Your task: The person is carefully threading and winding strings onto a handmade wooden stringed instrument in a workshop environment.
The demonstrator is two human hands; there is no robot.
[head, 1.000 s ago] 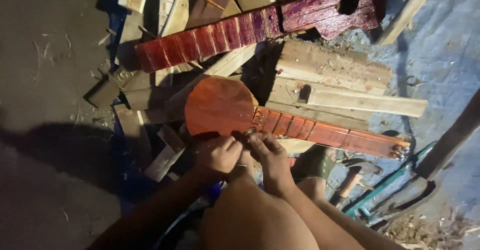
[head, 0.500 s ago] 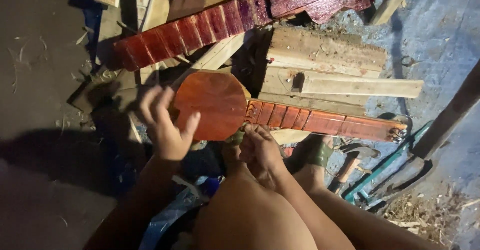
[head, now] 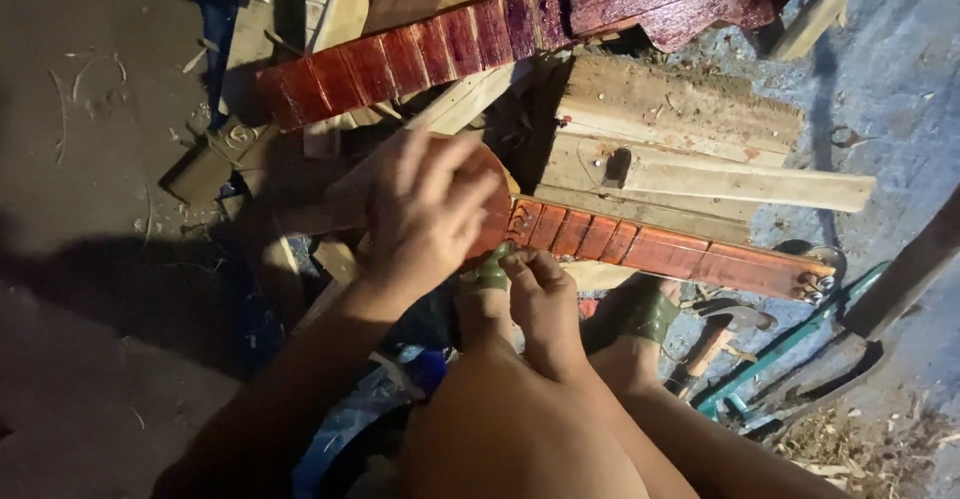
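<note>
A small red wooden string instrument [head: 660, 249] with a round body and a fretted neck lies across a pile of planks in front of my knee. My left hand [head: 420, 209] lies over the round body with its fingers spread, and it is blurred. My right hand [head: 545, 304] pinches the lower edge where neck meets body. A small green piece [head: 490, 271] sits by those fingers; what it is cannot be told. A second, darker red instrument [head: 420, 54] lies further away across the pile.
Rough pale planks [head: 700, 174] and offcuts are stacked under both instruments. A foot in a green sandal [head: 640, 314], a wooden-handled hammer [head: 710, 344] and a green-framed tool [head: 790, 359] lie to the right. Wood shavings [head: 850, 439] litter the ground; bare dark floor [head: 90, 159] is on the left.
My left hand lifted off the lower edge, rose open beside the round body, then came down over it. The right hand stayed at the neck joint.
</note>
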